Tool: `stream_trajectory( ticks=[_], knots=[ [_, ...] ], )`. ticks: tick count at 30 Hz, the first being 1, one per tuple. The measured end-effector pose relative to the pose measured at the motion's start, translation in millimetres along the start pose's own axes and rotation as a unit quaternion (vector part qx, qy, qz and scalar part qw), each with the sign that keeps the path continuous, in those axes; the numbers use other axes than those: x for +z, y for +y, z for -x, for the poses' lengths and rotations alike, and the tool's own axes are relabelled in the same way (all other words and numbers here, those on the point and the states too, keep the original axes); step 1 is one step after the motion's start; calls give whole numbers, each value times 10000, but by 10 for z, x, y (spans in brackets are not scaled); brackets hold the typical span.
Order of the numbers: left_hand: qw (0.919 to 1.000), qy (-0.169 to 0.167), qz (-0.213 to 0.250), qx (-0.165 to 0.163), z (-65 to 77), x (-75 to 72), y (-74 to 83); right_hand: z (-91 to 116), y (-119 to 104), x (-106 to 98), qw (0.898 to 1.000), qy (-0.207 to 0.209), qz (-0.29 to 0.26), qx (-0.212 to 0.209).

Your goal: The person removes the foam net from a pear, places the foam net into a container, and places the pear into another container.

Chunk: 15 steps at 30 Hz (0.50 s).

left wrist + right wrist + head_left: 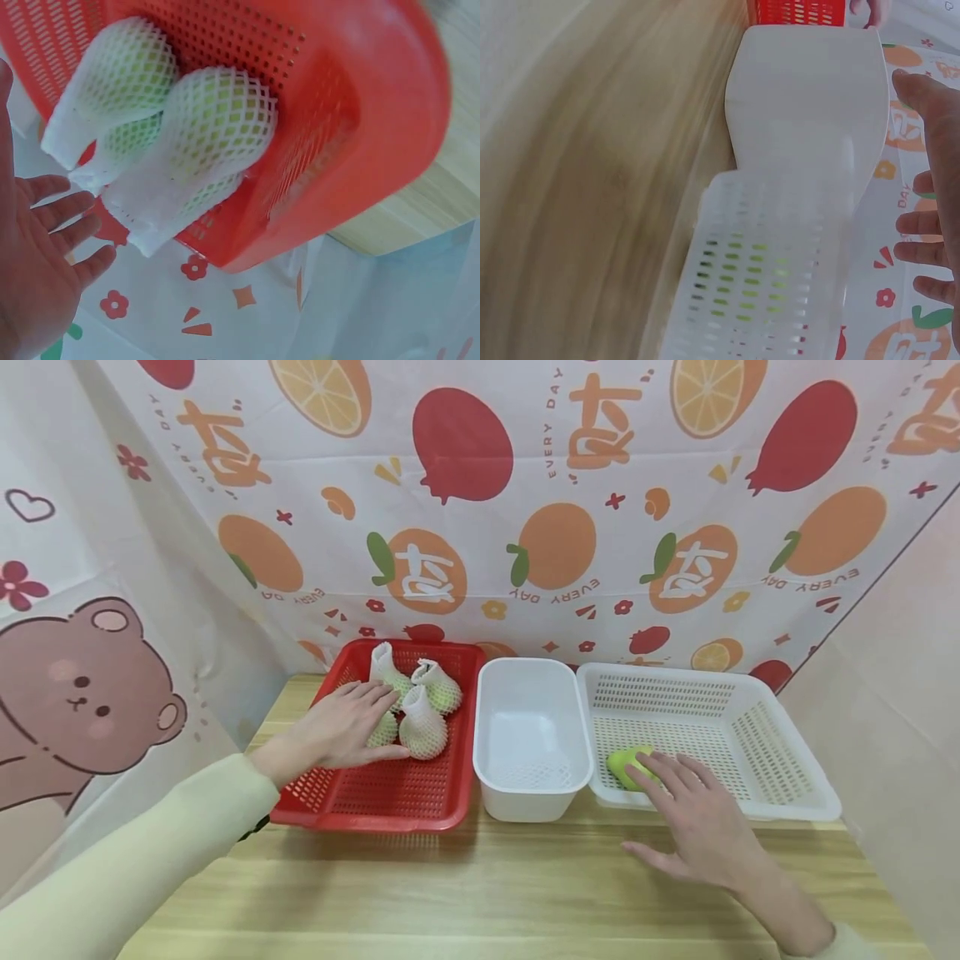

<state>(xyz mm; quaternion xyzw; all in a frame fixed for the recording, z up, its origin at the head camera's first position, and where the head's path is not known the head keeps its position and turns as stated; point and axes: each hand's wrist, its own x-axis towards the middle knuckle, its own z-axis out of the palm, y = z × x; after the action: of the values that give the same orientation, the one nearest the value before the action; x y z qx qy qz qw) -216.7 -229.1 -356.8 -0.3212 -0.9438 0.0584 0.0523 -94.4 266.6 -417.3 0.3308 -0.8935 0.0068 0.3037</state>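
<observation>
My left hand (345, 724) hovers over the red basket (390, 806) with its fingers stretched out and holds nothing. Several green fruits in white foam nets (423, 731) lie in that basket beside and under the hand. In the left wrist view, the relaxed fingers of the left hand (45, 262) stand close to the netted fruits (217, 120). My right hand (701, 827), fingers spread, is above the near edge of the white basket (795, 777). A bare yellow-green fruit (621, 767) lies in that basket, partly hidden by the fingertips; whether they touch it I cannot tell.
Between the two baskets stands a deep white bin (525, 735). All three containers are side by side on a wooden table (510, 885). A fruit-print curtain (480, 543) hangs directly behind them, and a bear-print curtain (82, 693) hangs at the left.
</observation>
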Motion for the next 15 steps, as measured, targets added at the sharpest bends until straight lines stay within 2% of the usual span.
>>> stream_trajectory(
  ticks=[8, 15],
  knots=[
    [9997, -237, -53, 40, -170, 56, -85, 60, -57, 41, 10000, 75, -24, -21],
    [9975, -700, -60, -31, -305, 192, -125, 91, -57, 62, 10000, 61, -48, 3]
  ],
)
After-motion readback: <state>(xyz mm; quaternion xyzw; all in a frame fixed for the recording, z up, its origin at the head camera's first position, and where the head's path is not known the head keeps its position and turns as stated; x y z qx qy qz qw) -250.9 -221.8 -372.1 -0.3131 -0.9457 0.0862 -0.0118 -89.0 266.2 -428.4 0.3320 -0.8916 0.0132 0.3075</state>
